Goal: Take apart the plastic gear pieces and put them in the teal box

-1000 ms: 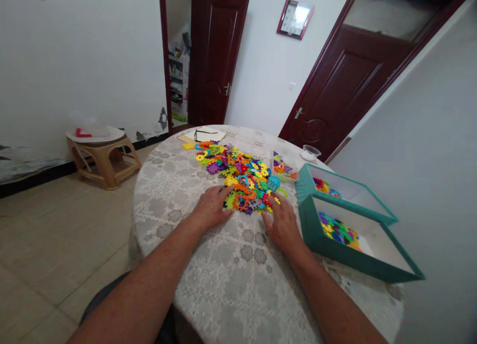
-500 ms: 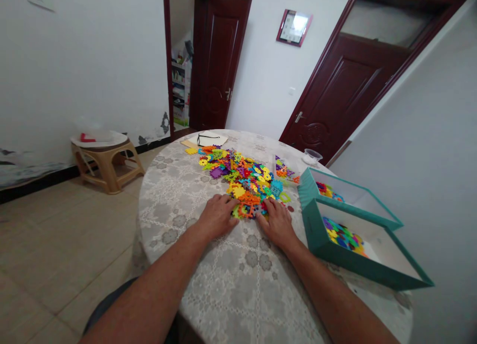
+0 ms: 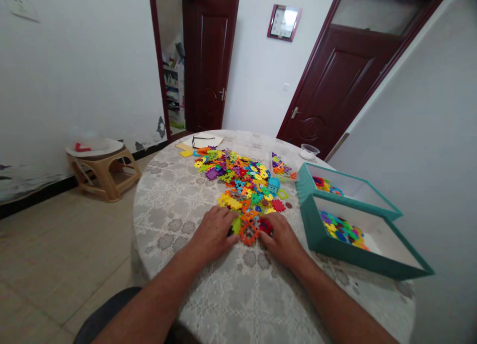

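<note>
A small cluster of toothed plastic building pieces lies between my hands at the near edge of a colourful pile. In its middle shows an orange piece with an open centre. My left hand is curled round the left side, its fingers and thumb on a yellow-green piece. On the right side, my right hand has its thumb and fingers closed about a red piece. The fingers partly cover both outer pieces. Whether the cluster is joined together I cannot tell.
Two teal box parts holding more pieces stand at the right. A clear tray with pieces and a clear bowl sit behind. Glasses rest on paper at the table's far left. A stool stands on the floor.
Both hands have drawn back toward me from the pile, bringing the few pieces between them along. A gap has opened in part between these and the pile. The view has shifted slightly.
</note>
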The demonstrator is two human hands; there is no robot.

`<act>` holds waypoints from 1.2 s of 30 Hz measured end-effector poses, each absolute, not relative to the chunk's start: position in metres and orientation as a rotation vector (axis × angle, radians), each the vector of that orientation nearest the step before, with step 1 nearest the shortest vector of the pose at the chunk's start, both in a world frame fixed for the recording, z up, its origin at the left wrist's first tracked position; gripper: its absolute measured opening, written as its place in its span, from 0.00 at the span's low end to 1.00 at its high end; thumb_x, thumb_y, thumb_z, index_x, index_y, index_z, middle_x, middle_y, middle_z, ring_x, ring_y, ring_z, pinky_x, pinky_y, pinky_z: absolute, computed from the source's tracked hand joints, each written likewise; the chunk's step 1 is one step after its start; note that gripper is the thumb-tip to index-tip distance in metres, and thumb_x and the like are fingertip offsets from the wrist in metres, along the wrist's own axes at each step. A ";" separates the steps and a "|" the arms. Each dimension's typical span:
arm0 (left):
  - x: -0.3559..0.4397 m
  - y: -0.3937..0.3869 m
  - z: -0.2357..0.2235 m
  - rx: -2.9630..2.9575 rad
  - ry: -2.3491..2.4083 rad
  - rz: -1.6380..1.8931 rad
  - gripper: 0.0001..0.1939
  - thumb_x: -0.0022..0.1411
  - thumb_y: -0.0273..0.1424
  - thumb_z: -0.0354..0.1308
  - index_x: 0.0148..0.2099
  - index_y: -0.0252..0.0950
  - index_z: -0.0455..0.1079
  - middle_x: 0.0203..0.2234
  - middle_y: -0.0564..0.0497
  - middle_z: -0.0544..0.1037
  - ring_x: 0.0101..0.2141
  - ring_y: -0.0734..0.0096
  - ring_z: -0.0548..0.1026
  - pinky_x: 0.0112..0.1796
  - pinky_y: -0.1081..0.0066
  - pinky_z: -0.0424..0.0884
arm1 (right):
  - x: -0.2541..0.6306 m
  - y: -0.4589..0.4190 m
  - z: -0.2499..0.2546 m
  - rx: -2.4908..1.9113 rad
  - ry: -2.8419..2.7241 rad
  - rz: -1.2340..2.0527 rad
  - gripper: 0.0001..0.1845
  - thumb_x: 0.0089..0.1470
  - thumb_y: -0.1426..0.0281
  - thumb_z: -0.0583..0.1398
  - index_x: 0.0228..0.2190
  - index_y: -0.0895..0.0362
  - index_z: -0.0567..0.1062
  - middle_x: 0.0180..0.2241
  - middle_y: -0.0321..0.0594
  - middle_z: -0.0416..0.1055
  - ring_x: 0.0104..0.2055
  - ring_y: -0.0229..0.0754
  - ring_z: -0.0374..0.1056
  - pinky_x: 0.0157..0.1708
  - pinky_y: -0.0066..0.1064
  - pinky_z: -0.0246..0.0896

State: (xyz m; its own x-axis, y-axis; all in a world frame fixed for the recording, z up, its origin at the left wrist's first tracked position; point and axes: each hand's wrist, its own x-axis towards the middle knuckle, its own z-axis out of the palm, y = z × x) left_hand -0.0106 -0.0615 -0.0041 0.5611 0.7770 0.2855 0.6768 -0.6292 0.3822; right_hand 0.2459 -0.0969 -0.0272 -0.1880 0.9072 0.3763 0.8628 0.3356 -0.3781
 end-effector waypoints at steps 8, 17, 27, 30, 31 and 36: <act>-0.012 -0.058 -0.010 2.415 1.179 0.733 0.28 0.64 0.30 0.60 0.66 0.39 0.68 0.59 0.40 0.75 0.59 0.52 0.71 0.62 0.53 0.66 | 0.258 -0.091 -0.029 -1.472 -1.945 0.107 0.20 0.58 0.71 0.63 0.52 0.52 0.75 0.50 0.47 0.71 0.53 0.51 0.68 0.56 0.45 0.67; -0.010 -0.050 -0.012 2.276 1.203 0.814 0.31 0.67 0.26 0.53 0.71 0.42 0.60 0.66 0.43 0.70 0.65 0.58 0.68 0.66 0.55 0.63 | 0.263 -0.089 -0.023 -1.492 -1.829 0.198 0.19 0.58 0.70 0.61 0.52 0.53 0.76 0.50 0.46 0.69 0.53 0.50 0.69 0.57 0.44 0.66; -0.008 -0.049 0.000 2.296 1.326 0.729 0.08 0.65 0.29 0.53 0.42 0.38 0.73 0.40 0.45 0.78 0.44 0.59 0.76 0.49 0.61 0.72 | 0.254 -0.101 -0.004 -1.431 -1.752 0.396 0.17 0.63 0.63 0.60 0.52 0.53 0.77 0.46 0.43 0.78 0.45 0.46 0.74 0.49 0.39 0.68; -0.006 -0.048 0.002 2.312 1.343 0.726 0.06 0.65 0.29 0.52 0.37 0.38 0.70 0.35 0.47 0.76 0.40 0.61 0.74 0.44 0.63 0.70 | 0.245 -0.108 0.000 -1.295 -1.849 0.512 0.12 0.63 0.63 0.62 0.46 0.52 0.79 0.45 0.42 0.78 0.47 0.46 0.74 0.50 0.38 0.68; -0.006 -0.048 0.003 2.314 1.352 0.728 0.06 0.65 0.30 0.52 0.36 0.39 0.69 0.35 0.48 0.75 0.39 0.62 0.74 0.43 0.64 0.70 | 0.242 -0.110 0.001 -1.252 -1.875 0.529 0.11 0.63 0.64 0.62 0.46 0.52 0.79 0.46 0.43 0.77 0.49 0.46 0.73 0.52 0.39 0.68; -0.003 -0.051 0.003 2.286 1.422 0.720 0.05 0.66 0.32 0.53 0.38 0.39 0.67 0.36 0.48 0.75 0.39 0.62 0.73 0.43 0.63 0.68 | 0.230 -0.112 -0.001 -1.273 -1.959 0.509 0.11 0.63 0.67 0.61 0.47 0.52 0.78 0.50 0.44 0.75 0.55 0.47 0.71 0.58 0.42 0.64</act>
State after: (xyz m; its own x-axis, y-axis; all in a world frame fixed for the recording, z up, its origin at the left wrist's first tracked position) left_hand -0.0030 -0.0509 0.0033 0.3664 0.9006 0.2337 0.7212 -0.4336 0.5402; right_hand 0.2303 -0.1117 -0.0015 -0.2407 0.9005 0.3622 0.6102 0.4306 -0.6651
